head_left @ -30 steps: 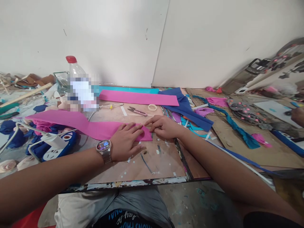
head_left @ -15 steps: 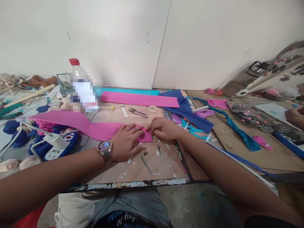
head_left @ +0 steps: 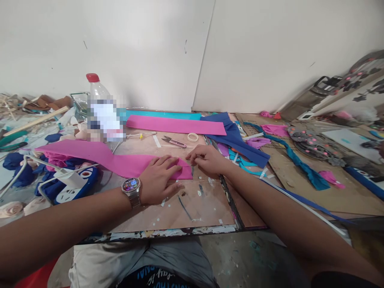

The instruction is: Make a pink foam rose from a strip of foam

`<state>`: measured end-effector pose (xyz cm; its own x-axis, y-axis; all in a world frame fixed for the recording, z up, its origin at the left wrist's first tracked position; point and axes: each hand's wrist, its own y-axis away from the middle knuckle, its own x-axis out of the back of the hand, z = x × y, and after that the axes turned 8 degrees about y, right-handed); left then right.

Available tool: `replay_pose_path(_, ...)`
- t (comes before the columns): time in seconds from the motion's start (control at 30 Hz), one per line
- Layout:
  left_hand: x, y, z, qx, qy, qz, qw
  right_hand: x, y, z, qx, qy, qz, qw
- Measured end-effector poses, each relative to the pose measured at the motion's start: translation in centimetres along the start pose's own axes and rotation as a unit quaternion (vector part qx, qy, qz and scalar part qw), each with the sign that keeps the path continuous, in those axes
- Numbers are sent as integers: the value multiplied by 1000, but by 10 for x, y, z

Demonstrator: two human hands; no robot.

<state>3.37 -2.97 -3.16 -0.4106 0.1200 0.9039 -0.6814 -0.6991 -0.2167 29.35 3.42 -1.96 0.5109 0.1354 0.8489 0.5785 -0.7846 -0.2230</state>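
Note:
A long pink fabric strip (head_left: 129, 165) runs across the board in front of me, its left part rising over a heap of cloth. My left hand (head_left: 159, 176) lies on the strip near its right end, palm down and fingers stretched out. Beside the strip's far right corner is my right hand (head_left: 205, 159), with thumb and fingers curled into a pinch. Whatever those fingertips hold, if anything, is hidden. Thread snips (head_left: 174, 141) and a tape roll (head_left: 193, 137) lie just beyond my hands. Farther back is a second pink strip (head_left: 177, 125).
Dark blue fabric (head_left: 237, 140) lies right of the board, near a twisted teal strip (head_left: 295, 160) on cardboard. At left are a power strip (head_left: 81, 188) with cables, cloth scraps, a phone (head_left: 106, 120) and a red-capped bottle (head_left: 93, 78). A white wall rises behind.
My right hand has shifted slightly up and away from the strip's corner. My left hand keeps its place. Another person's hand at the right edge has mostly moved out of view.

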Motion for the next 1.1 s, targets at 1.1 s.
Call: replay_pose_path(1.1, 2, 0, 1, -6, 3, 12, 1000, -14, 0, -16, -16, -25, 28, 999)
